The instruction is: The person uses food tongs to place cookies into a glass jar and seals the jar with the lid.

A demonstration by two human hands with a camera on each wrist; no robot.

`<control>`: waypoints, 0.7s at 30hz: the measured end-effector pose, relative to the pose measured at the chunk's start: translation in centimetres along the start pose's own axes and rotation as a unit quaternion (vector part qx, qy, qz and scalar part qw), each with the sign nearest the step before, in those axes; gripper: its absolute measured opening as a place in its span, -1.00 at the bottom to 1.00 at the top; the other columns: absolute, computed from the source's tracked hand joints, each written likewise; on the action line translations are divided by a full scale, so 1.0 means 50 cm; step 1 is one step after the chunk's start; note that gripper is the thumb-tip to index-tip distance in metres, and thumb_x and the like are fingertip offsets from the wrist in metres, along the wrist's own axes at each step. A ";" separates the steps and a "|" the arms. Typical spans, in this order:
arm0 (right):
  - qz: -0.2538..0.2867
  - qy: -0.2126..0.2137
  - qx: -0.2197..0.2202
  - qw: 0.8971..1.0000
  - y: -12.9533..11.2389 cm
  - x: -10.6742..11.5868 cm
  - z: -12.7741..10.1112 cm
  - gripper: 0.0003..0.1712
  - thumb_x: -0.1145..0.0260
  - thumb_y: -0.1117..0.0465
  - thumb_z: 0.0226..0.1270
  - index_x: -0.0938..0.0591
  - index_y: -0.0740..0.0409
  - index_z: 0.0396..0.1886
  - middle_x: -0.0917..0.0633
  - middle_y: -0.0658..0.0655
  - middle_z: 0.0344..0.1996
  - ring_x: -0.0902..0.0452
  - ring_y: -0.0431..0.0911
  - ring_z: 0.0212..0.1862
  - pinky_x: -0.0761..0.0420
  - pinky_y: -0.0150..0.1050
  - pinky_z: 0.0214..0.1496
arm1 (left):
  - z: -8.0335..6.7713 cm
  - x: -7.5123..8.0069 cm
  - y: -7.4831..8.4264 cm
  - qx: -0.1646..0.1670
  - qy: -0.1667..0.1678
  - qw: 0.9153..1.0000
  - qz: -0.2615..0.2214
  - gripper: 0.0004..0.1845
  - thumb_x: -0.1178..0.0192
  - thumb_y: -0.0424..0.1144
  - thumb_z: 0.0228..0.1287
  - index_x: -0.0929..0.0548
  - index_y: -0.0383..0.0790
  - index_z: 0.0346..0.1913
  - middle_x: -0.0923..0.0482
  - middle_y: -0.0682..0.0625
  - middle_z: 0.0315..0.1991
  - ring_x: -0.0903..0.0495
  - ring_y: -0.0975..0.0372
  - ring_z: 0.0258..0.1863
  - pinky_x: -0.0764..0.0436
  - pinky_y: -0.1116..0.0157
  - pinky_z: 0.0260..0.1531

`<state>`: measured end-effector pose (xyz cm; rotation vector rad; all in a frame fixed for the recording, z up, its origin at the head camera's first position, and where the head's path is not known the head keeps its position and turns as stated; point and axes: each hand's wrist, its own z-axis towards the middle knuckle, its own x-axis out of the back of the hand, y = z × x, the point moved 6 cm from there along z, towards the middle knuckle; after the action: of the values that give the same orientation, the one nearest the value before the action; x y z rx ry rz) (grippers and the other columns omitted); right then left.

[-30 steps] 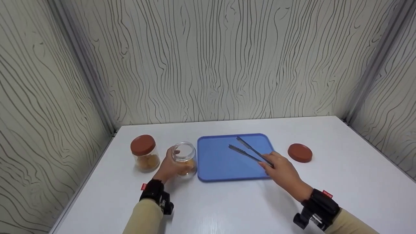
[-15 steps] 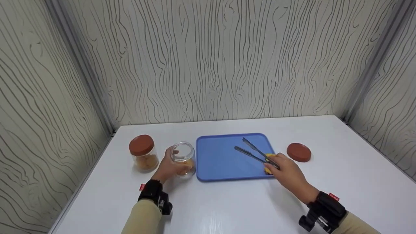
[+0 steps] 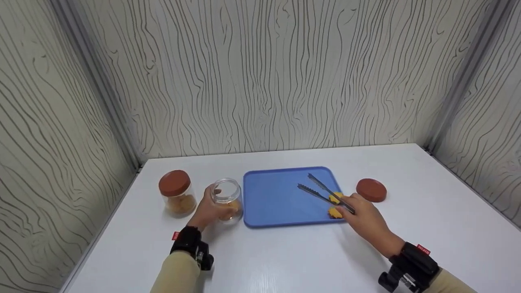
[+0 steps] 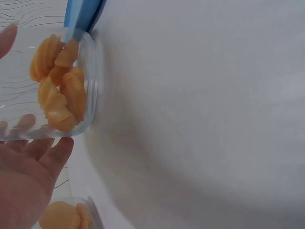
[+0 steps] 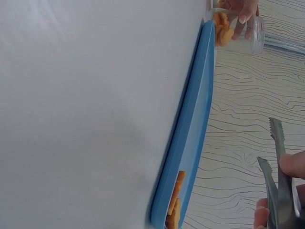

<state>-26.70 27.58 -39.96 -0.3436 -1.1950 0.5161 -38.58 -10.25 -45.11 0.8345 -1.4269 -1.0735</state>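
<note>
The metal tongs (image 3: 321,191) are gripped at their handle end by the curled fingers and thumb of the right hand (image 3: 364,217); the two serrated arms stand apart and are angled up and to the left over the blue tray (image 3: 276,199); nothing is held between their tips. Two orange pieces (image 3: 335,205) are seen on the tray's right part, just beside the knuckles and under the tongs' arms; whether the tongs touch them cannot be told. In the right wrist view the tongs (image 5: 279,176) are seen above the tray's edge (image 5: 190,138), with the orange pieces (image 5: 174,202) lying near that edge.

The open clear jar (image 3: 227,199) is clasped by the left hand (image 3: 209,209), fingers curled round its side and the thumb at its rim; the jar stands on the white table (image 3: 285,260) just beside the tray's left edge. Orange pieces are held in its lower part, as shown closely in the left wrist view, where the jar (image 4: 57,86) is flanked by the fingers (image 4: 43,157).

A second jar (image 3: 177,197), closed with a brown lid, is placed to the left of the open one, near but apart; orange pieces are seen inside it as well. A loose brown lid (image 3: 371,190) lies flat on the table to the right of the tray, near the right hand but apart from it.
</note>
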 end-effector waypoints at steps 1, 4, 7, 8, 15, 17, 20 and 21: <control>-0.001 0.002 0.000 1.000 0.001 0.001 -0.001 -0.59 -0.34 0.26 0.29 -0.61 0.50 0.03 -0.50 0.07 -0.43 -0.39 -0.10 -0.37 -0.39 -0.34 -0.44 | -0.001 0.000 0.000 -0.001 0.000 1.000 -0.001 0.12 -0.56 -0.25 -0.15 -0.05 -0.34 0.43 -0.27 -0.28 0.32 -0.30 -0.10 0.28 -0.24 -0.05 0.29; -0.005 0.010 0.003 1.000 0.007 0.004 -0.005 -0.61 -0.35 0.27 0.27 -0.63 0.49 -0.01 -0.53 0.09 -0.40 -0.40 -0.09 -0.36 -0.42 -0.32 -0.41 | -0.002 0.001 -0.001 0.001 0.001 1.000 0.002 0.13 -0.57 -0.23 -0.14 -0.04 -0.34 0.44 -0.26 -0.28 0.32 -0.29 -0.10 0.28 -0.24 -0.05 0.29; -0.007 0.019 0.006 1.000 0.012 0.009 -0.010 -0.64 -0.37 0.27 0.26 -0.64 0.46 -0.04 -0.55 0.10 -0.38 -0.41 -0.10 -0.36 -0.44 -0.30 -0.39 | -0.003 0.002 0.000 0.003 0.003 1.000 0.003 0.13 -0.57 -0.23 -0.14 -0.04 -0.33 0.44 -0.27 -0.27 0.32 -0.29 -0.09 0.28 -0.24 -0.05 0.29; -0.010 0.021 0.007 1.000 0.013 0.010 -0.011 -0.64 -0.38 0.27 0.26 -0.65 0.46 -0.04 -0.56 0.10 -0.37 -0.40 -0.10 -0.36 -0.44 -0.30 -0.38 | -0.004 0.003 0.001 0.001 0.003 1.000 0.004 0.13 -0.57 -0.23 -0.14 -0.05 -0.34 0.43 -0.27 -0.28 0.32 -0.30 -0.10 0.28 -0.25 -0.05 0.28; -0.009 0.020 -0.005 1.000 0.026 0.021 -0.024 -0.61 -0.37 0.23 0.27 -0.63 0.47 -0.03 -0.47 0.05 -0.42 -0.33 -0.10 -0.38 -0.37 -0.29 -0.39 | -0.007 0.002 0.007 0.002 0.000 1.000 0.000 0.11 -0.57 -0.23 -0.14 -0.06 -0.35 0.42 -0.26 -0.30 0.32 -0.29 -0.08 0.28 -0.25 -0.03 0.28; -0.007 0.015 -0.011 1.000 0.031 0.023 -0.026 -0.61 -0.37 0.22 0.28 -0.63 0.46 -0.03 -0.44 0.04 -0.43 -0.32 -0.10 -0.38 -0.33 -0.29 -0.40 | -0.008 0.002 0.006 0.006 -0.002 1.000 0.001 0.12 -0.57 -0.22 -0.14 -0.05 -0.35 0.43 -0.26 -0.29 0.32 -0.28 -0.08 0.28 -0.24 -0.04 0.29; -0.010 0.009 -0.016 1.000 0.038 0.025 -0.029 -0.63 -0.35 0.22 0.29 -0.63 0.44 -0.04 -0.41 0.03 -0.45 -0.31 -0.10 -0.39 -0.31 -0.29 -0.40 | -0.009 0.001 0.005 0.014 -0.004 1.000 0.000 0.13 -0.57 -0.21 -0.13 -0.04 -0.34 0.44 -0.24 -0.29 0.34 -0.27 -0.08 0.30 -0.21 -0.06 0.30; -0.011 0.008 -0.019 1.000 0.041 0.025 -0.030 -0.63 -0.35 0.23 0.29 -0.63 0.44 -0.04 -0.40 0.03 -0.45 -0.31 -0.09 -0.39 -0.31 -0.28 -0.41 | -0.009 0.001 0.005 0.016 -0.005 1.000 0.001 0.13 -0.57 -0.21 -0.13 -0.03 -0.33 0.44 -0.24 -0.28 0.34 -0.26 -0.08 0.30 -0.21 -0.07 0.30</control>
<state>-25.33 29.98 -40.53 -0.3658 -1.1935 0.4725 -38.12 -10.27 -44.87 0.8521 -1.4557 -1.0572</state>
